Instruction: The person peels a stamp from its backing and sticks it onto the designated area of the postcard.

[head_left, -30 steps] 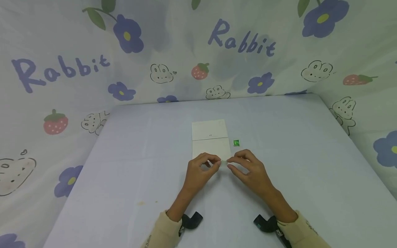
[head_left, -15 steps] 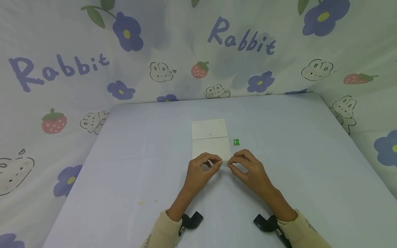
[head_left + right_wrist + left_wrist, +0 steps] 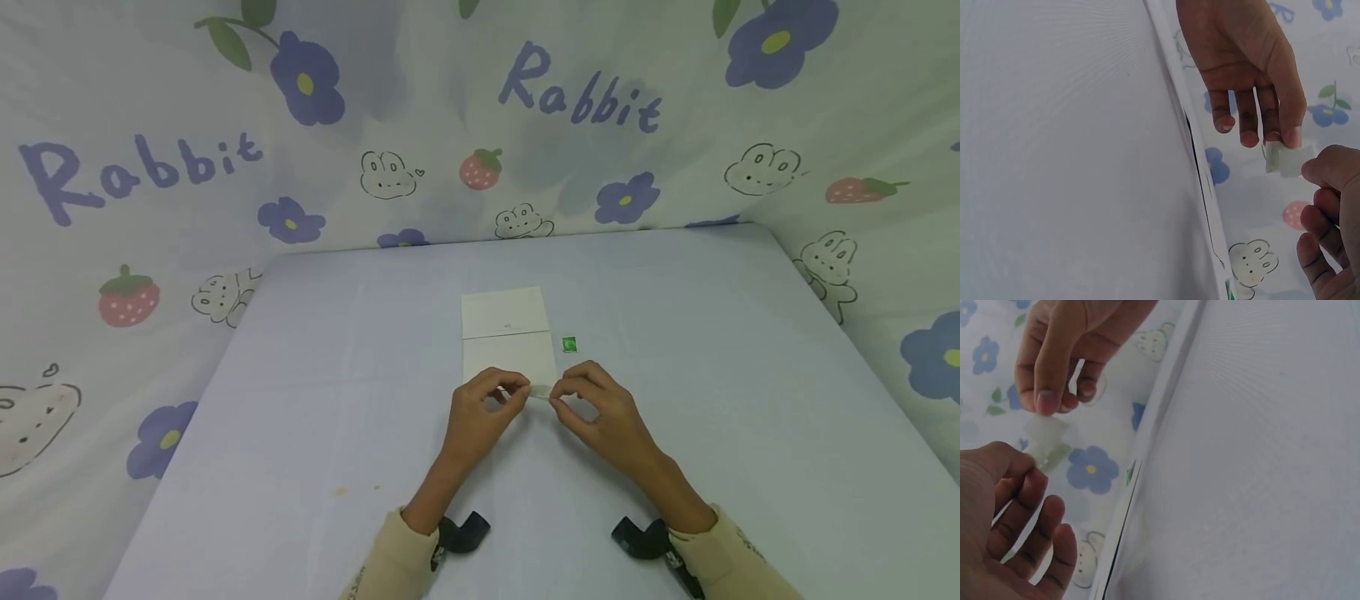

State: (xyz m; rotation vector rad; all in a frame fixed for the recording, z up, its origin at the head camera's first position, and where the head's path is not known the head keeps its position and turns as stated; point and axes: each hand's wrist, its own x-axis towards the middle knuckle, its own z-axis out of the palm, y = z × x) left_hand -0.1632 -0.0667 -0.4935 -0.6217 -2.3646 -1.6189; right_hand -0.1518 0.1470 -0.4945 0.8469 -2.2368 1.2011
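Note:
A small pale, translucent square piece (image 3: 540, 391) is stretched between both hands, just over the near edge of a white folded card (image 3: 510, 355). My left hand (image 3: 483, 412) pinches its left end between thumb and forefinger. On the other end, my right hand (image 3: 606, 412) pinches with thumb and fingertip. In the right wrist view the pale piece (image 3: 1291, 161) has a light greenish folded strip along the left hand's side. A small green square sticker (image 3: 570, 344) lies on the table to the right of the card.
The white table (image 3: 352, 350) spreads out around the card. Behind it and at both sides hangs a patterned curtain (image 3: 442, 125) with flowers and rabbits. Black camera mounts (image 3: 463, 533) sit at the wrists, by beige sleeves (image 3: 397, 554).
The right thumb and fingertip have closed on the pale piece. My left fingertips have drawn slightly left, so more of the piece shows between the hands. The card and green sticker stay put.

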